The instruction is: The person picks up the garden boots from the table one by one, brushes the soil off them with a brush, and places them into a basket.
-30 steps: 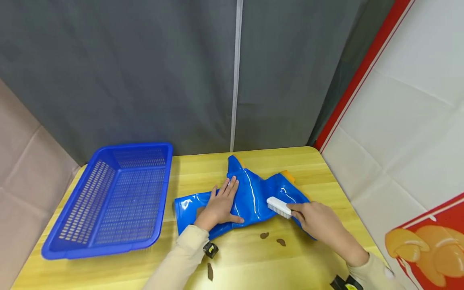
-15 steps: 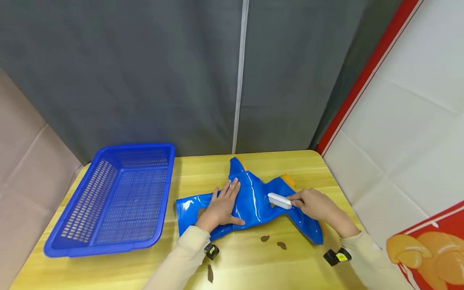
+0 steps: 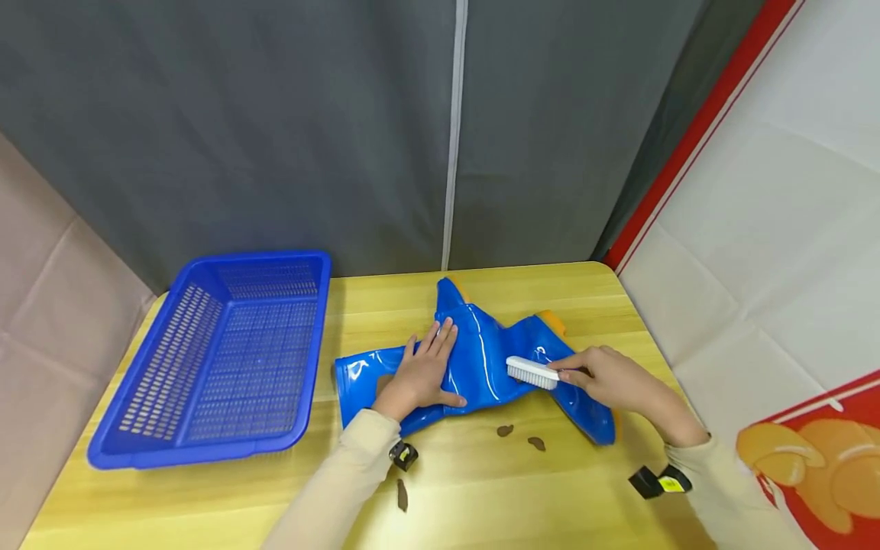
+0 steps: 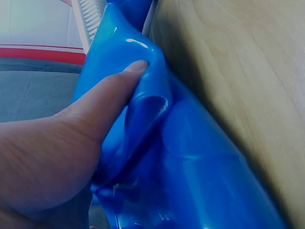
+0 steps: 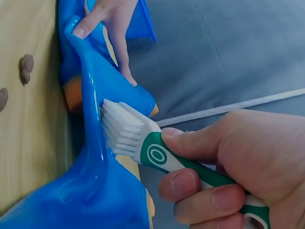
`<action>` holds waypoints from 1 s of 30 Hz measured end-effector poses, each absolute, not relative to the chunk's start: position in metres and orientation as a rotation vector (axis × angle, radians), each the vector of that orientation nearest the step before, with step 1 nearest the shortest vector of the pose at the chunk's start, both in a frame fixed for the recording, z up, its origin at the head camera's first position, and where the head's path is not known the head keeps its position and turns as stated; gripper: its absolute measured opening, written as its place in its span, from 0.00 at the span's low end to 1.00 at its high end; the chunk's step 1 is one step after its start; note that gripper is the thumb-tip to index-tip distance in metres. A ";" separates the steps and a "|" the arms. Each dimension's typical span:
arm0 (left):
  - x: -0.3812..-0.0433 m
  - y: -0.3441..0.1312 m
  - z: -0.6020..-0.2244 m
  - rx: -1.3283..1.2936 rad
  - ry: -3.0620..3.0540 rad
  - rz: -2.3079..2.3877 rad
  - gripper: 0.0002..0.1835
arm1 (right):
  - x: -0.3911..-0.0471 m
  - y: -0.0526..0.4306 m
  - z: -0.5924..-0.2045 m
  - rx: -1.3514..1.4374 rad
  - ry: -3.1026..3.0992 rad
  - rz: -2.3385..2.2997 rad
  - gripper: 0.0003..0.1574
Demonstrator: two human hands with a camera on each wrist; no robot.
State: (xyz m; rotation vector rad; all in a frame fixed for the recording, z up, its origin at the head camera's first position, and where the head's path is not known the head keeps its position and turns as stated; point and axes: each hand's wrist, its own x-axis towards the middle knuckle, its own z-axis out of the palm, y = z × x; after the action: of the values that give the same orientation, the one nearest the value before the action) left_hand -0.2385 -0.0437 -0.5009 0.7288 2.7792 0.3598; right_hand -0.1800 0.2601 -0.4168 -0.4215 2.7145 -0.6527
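Blue rubber boots (image 3: pixel 481 359) with orange soles lie overlapping on their sides on the wooden table. My left hand (image 3: pixel 421 378) rests on them with its fingers spread; in the left wrist view its thumb presses beside a fold in the blue rubber. My right hand (image 3: pixel 612 378) grips a scrubbing brush (image 5: pixel 157 152) by its green and white handle. The white bristles (image 5: pixel 121 131) touch the boot near the ankle. A small brown patch (image 3: pixel 383 384) shows on the boot shaft beside my left wrist, and part of it is hidden.
To the left stands a blue plastic basket (image 3: pixel 319 344) with perforated walls. Brown clay-like bits (image 3: pixel 505 430) lie on the table (image 3: pixel 495 489) in front of the boots. A grey curtain (image 3: pixel 275 137) hangs behind, and a white and red panel (image 3: pixel 770 252) rises on the right.
My right hand has moved the brush away from me over the boot, then slightly back. The boot's toe, covered by my hand earlier, now shows. My left hand stays put.
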 end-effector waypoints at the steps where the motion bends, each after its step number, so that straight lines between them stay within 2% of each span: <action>1: -0.238 -0.044 -0.500 0.729 2.783 0.364 0.69 | -0.179 0.259 -0.416 -0.421 2.724 -0.639 0.19; 15: -0.228 -0.047 -0.498 0.719 2.766 0.409 0.67 | -0.174 0.258 -0.433 -0.375 2.780 -0.675 0.19; 30: -0.236 -0.042 -0.496 0.734 2.786 0.369 0.67 | -0.172 0.267 -0.439 -0.519 2.782 -0.800 0.19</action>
State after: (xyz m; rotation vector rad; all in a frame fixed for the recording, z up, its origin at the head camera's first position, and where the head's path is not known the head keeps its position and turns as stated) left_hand -0.2359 -0.0420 -0.4962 0.7341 2.7864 0.3693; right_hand -0.1717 0.2675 -0.4388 -0.5190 2.7820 -0.8003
